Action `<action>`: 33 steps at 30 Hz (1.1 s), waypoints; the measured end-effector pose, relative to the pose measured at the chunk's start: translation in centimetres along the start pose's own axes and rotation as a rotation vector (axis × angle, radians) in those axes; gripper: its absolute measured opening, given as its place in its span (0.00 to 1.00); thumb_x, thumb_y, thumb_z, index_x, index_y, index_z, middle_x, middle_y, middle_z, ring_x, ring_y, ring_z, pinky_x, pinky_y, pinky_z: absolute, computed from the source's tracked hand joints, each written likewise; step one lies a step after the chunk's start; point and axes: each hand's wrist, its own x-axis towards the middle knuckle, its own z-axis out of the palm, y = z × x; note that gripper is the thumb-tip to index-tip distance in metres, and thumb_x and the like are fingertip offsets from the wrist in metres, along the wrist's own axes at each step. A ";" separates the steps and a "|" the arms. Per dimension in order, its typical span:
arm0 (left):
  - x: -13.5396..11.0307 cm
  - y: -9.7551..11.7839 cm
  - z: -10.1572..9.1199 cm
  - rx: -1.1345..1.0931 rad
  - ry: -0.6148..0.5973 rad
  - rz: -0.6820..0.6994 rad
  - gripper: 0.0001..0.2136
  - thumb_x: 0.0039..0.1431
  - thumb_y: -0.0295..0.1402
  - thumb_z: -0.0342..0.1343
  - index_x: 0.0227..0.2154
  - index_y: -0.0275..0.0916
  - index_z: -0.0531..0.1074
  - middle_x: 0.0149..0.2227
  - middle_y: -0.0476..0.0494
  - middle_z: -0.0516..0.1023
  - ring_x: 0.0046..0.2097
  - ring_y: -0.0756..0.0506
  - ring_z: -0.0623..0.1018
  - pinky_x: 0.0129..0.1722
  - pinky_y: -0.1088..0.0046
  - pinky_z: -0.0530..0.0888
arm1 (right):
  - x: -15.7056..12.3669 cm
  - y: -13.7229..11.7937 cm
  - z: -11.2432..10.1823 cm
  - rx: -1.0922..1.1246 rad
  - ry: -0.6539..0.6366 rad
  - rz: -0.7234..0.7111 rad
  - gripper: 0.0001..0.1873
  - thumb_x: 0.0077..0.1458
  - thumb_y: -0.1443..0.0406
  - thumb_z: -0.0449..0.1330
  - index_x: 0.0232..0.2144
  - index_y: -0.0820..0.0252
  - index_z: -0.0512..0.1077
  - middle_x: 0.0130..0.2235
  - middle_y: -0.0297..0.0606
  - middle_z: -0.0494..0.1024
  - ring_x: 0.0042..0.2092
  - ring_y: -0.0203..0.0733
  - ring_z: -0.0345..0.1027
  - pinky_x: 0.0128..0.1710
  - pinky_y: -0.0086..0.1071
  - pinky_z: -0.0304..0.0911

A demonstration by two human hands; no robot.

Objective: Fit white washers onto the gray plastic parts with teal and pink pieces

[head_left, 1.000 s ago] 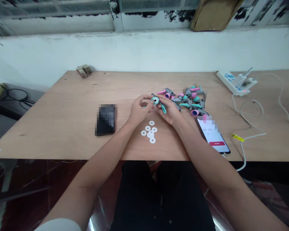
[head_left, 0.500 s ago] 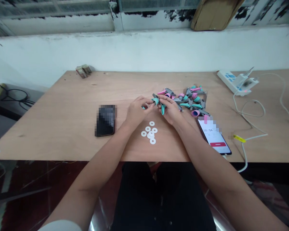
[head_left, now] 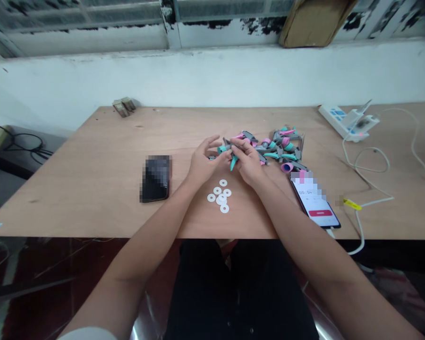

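Near the middle of the table, my right hand [head_left: 246, 156] is closed on a small grey-and-teal plastic spray trigger head [head_left: 233, 163], its teal lever pointing down. The teal ring-shaped end [head_left: 222, 149] of the piece points left, towards my left hand [head_left: 204, 158]. The fingers of that hand are apart around the ring, the index finger raised and the thumb close to the piece or touching it. Another bit of teal [head_left: 212, 157] shows behind the left hand; whether it is held or lies there I cannot tell. Several flat white washers [head_left: 221, 199] lie between my forearms.
A pile of grey, teal and pink trigger heads [head_left: 286, 146] lies just right of my hands. One dark phone [head_left: 156, 178] is at left, another with a lit screen [head_left: 313, 200] at right. A white power strip [head_left: 340, 120] and cables stand farther right.
The trigger head has shifted slightly left and turned in my right fingers. My left index finger has lifted away from its teal ring. The washers have stayed put.
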 end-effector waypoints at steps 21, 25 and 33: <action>2.9 -3.8 -4.1 0.365 0.182 -0.012 0.12 0.70 0.39 0.63 0.49 0.38 0.83 0.55 0.33 0.87 0.58 0.36 0.85 0.63 0.56 0.78 | -1.2 -2.1 -2.6 -1.438 0.156 -0.192 0.21 0.64 0.64 0.61 0.57 0.58 0.79 0.60 0.58 0.77 0.61 0.68 0.70 0.61 0.64 0.65; 1.8 -1.1 -4.2 0.396 0.300 0.119 0.17 0.75 0.44 0.57 0.56 0.38 0.80 0.62 0.32 0.82 0.66 0.37 0.79 0.70 0.57 0.72 | -0.9 -2.0 -2.1 -1.341 0.067 -0.285 0.21 0.68 0.58 0.61 0.59 0.60 0.78 0.58 0.55 0.81 0.61 0.66 0.71 0.63 0.60 0.65; -5.3 5.2 -3.9 0.675 -0.479 -0.061 0.11 0.69 0.45 0.63 0.42 0.46 0.86 0.35 0.46 0.85 0.35 0.44 0.80 0.35 0.68 0.72 | 0.1 -0.8 -1.8 -1.288 -0.156 -0.217 0.26 0.63 0.55 0.70 0.58 0.65 0.79 0.59 0.54 0.83 0.64 0.63 0.71 0.69 0.53 0.63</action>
